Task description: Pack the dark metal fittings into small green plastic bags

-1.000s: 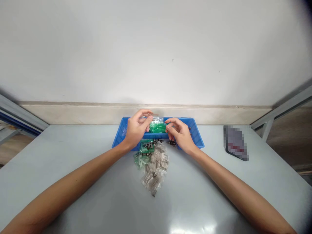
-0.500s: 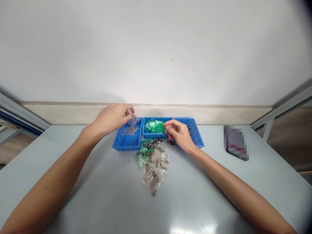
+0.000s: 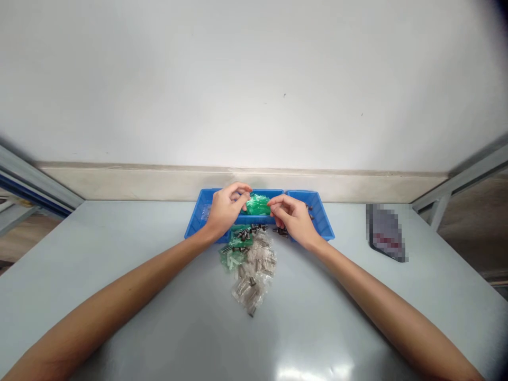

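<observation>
My left hand (image 3: 229, 207) is over the right side of the left blue tray (image 3: 193, 225), its fingers bent and apart beside the green plastic bags (image 3: 259, 205) in the middle blue tray (image 3: 273, 193). Nothing shows between its thumb and fingers. Across from it, my right hand (image 3: 291, 216) has thumb and forefinger pinched together at the right edge of the green bags; it seems to grip a bit of green plastic. Part of the right blue tray (image 3: 323, 225), with a few dark screws, shows behind this hand.
In front of the trays lies a pile of clear bags (image 3: 257, 264) with metal parts, along with green bags (image 3: 232, 256) and dark screws (image 3: 244, 233). More screws (image 3: 281, 232) lie under my right hand. A blurred dark object (image 3: 386, 233) rests at the right.
My left hand has let go of a clear bag over the left tray and moved right to the green bags. My right hand has hardly moved.
</observation>
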`<state>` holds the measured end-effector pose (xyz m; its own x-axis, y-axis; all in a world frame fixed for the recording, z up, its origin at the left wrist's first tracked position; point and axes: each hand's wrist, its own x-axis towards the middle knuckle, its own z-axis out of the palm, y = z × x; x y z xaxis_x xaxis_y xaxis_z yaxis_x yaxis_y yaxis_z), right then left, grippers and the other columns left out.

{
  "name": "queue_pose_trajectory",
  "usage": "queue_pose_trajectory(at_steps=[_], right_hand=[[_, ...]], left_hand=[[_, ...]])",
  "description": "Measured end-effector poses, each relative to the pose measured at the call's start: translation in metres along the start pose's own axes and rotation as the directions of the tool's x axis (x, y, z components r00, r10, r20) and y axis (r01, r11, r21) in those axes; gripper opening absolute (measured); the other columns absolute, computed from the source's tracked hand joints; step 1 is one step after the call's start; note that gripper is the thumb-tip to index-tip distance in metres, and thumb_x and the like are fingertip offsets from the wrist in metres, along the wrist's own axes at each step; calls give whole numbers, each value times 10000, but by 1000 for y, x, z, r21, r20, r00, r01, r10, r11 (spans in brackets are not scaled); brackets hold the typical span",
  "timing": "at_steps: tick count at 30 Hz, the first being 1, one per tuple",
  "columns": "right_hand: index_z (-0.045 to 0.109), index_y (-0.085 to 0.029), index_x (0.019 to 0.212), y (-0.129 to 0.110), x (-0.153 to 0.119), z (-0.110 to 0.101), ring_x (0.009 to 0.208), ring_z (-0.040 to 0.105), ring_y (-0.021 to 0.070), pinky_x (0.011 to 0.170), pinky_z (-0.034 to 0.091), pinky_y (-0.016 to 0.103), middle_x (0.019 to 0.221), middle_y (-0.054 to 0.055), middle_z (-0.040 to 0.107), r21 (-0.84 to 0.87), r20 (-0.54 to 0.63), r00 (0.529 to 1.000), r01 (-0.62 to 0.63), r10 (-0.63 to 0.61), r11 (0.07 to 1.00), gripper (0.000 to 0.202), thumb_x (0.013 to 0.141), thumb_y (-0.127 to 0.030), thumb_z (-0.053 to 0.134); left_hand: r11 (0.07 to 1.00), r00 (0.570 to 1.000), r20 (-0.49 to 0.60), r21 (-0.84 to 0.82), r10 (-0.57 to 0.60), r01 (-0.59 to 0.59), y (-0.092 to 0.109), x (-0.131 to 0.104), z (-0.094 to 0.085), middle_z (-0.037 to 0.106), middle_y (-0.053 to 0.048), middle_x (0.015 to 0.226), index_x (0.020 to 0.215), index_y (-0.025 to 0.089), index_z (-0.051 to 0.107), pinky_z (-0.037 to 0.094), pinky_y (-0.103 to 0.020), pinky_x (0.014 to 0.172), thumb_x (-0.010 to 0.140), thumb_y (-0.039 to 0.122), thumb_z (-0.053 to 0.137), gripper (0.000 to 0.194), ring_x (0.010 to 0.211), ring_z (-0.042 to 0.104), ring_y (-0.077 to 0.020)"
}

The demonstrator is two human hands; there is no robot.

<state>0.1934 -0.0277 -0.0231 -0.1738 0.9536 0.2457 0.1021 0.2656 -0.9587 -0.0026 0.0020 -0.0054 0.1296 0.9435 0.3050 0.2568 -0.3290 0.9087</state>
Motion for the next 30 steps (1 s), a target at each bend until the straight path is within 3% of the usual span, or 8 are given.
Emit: queue_pose_trajectory(at_steps=[4,7,8,10,13,15,22,30], right_hand=[[638,-191,964,-2,-4,0,493,497,126,483,386,254,623,-33,548,-120,-55,997,38,-45,992,136,913,-290,559],[652,-191,933,-10,-8,2,568,519,134,559,417,268,723,3,618,-314,-96,970,183,-223,932,116,931,-246,550],[657,-187,921,-13,-10,3,608,537,138,595,430,273,776,18,643,-377,-67,956,242,-287,894,114,932,-219,548],[668,-176,917,-17,-13,7,683,574,151,658,445,278,826,35,666,-465,100,935,347,-341,815,124,932,-180,546],[692,-164,952,-15,-18,15,729,596,162,683,442,277,832,41,668,-549,372,897,420,-239,723,147,943,-169,545],[706,-163,1002,-8,-21,21,746,601,168,673,430,277,851,49,666,-611,427,888,424,-172,668,177,956,-175,535],[717,-190,1110,4,-28,32,729,613,165,592,369,282,956,63,680,-730,478,878,409,-19,547,241,979,-190,514],[660,-159,982,1,-28,36,690,590,160,551,307,289,910,51,674,-772,447,894,366,36,519,163,980,-152,497]], left_hand=[[999,996,76,-3,-40,40,-10,5,1,632,-3,683,923,150,662,434,-216,518,798,217,596,156,545,573,-116],[999,997,66,-16,-48,49,-10,5,1,627,0,671,922,151,658,436,-217,513,777,206,588,171,544,575,-119],[998,997,59,-23,-51,52,-10,5,1,625,1,670,918,151,656,435,-217,508,768,197,582,174,540,574,-119],[998,997,56,-34,-52,54,-10,5,1,623,2,668,904,149,652,432,-216,502,749,177,565,180,535,570,-117],[998,998,51,-40,-47,49,-9,6,1,614,5,654,881,148,651,434,-215,509,737,174,563,170,535,567,-116],[999,998,56,-33,-41,43,-9,6,1,609,6,641,861,148,652,436,-216,514,742,182,572,148,532,565,-116],[999,996,85,2,-32,32,-8,5,2,624,3,656,853,151,667,445,-214,530,765,182,584,125,537,569,-112],[1000,994,105,13,-27,25,-8,3,2,619,8,642,853,160,675,441,-208,529,780,183,595,111,543,568,-114]])
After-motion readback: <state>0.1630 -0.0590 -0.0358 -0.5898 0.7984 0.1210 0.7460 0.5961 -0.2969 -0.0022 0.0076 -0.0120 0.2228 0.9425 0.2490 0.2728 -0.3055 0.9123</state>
